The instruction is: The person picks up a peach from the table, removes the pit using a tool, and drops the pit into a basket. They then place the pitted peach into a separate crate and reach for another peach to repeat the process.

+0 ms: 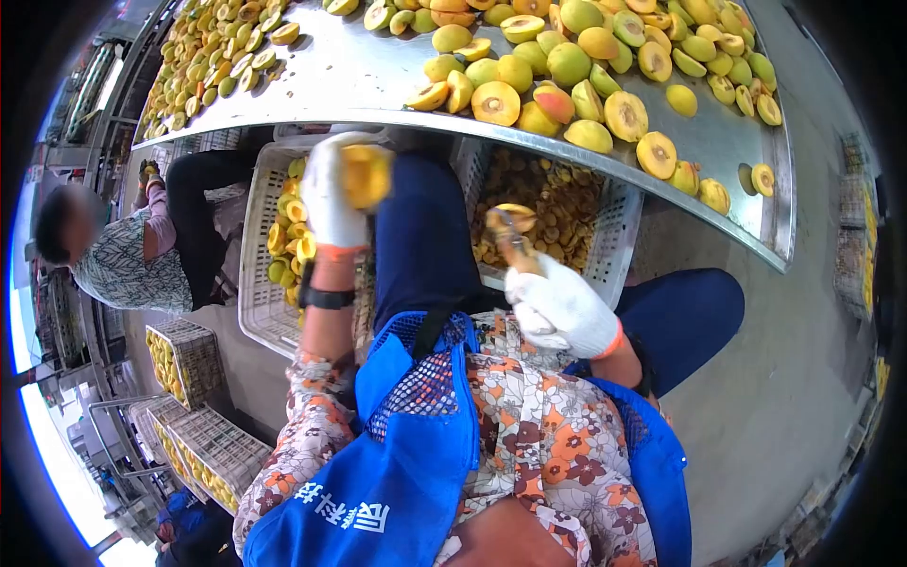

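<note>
My left hand [334, 194], in a white glove, holds a yellow fruit piece [366, 177] above the right rim of a white basket [253, 255] with cut fruit inside; hand and piece are blurred. My right hand [564, 307], gloved too, is closed round the wooden handle of a tool [515, 248]. At the tool's far end lies a small yellow fruit piece [515, 217]. Below and beyond the tool is a second white basket [619, 227], filled with brownish fruit scraps [557, 194].
A metal table [359, 90] with whole and halved yellow fruit [570, 64] crosses the top. At left another person [132, 236] sits by the table. Fruit crates [213, 444] stand lower left, more crates [853, 255] at far right.
</note>
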`<move>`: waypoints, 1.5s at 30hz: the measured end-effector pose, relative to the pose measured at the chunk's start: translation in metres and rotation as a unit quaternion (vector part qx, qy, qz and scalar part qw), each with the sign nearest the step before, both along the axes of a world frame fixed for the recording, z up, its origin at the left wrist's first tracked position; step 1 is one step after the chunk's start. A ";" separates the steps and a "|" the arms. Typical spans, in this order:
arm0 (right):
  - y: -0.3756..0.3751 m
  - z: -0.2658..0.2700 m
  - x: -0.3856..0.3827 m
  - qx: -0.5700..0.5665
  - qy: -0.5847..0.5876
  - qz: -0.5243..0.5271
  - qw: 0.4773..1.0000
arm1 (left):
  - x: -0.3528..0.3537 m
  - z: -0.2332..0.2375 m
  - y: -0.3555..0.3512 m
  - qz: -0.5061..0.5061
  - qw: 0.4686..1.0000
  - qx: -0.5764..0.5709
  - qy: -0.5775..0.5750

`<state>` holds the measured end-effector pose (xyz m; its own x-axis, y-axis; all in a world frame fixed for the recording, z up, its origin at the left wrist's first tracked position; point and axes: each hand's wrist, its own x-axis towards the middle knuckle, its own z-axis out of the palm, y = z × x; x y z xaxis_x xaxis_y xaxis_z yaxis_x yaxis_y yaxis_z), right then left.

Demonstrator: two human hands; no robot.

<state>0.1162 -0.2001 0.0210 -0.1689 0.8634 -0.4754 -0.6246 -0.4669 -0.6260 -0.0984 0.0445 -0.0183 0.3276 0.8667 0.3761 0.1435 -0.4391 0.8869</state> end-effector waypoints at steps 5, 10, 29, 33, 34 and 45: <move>-0.018 -0.023 0.023 -0.070 -0.056 -0.051 0.995 | -0.045 0.026 0.045 0.241 0.729 0.379 0.517; -0.001 -0.019 0.007 -0.058 -0.133 0.020 0.989 | 0.056 -0.002 0.074 0.163 0.828 0.311 0.437; 0.027 0.012 0.002 0.075 -0.407 -0.118 0.903 | 0.098 0.025 -0.014 -0.113 0.962 -0.193 -0.157; 0.037 0.024 -0.008 0.114 -0.543 -0.107 0.825 | 0.105 0.036 -0.063 -0.185 0.879 -0.333 -0.286; 0.037 0.017 -0.009 0.107 -0.560 -0.098 0.816 | 0.107 0.035 -0.068 -0.188 0.870 -0.346 -0.296; 0.023 -0.004 -0.015 0.085 -0.639 -0.072 0.761 | 0.122 0.034 -0.102 -0.163 0.850 -0.385 -0.320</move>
<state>0.1008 -0.1774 0.0173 0.4392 0.8969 -0.0513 0.5087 -0.2953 -0.8087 0.0241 -0.0579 0.0158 0.5400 0.8387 -0.0707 -0.4941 0.3839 0.7801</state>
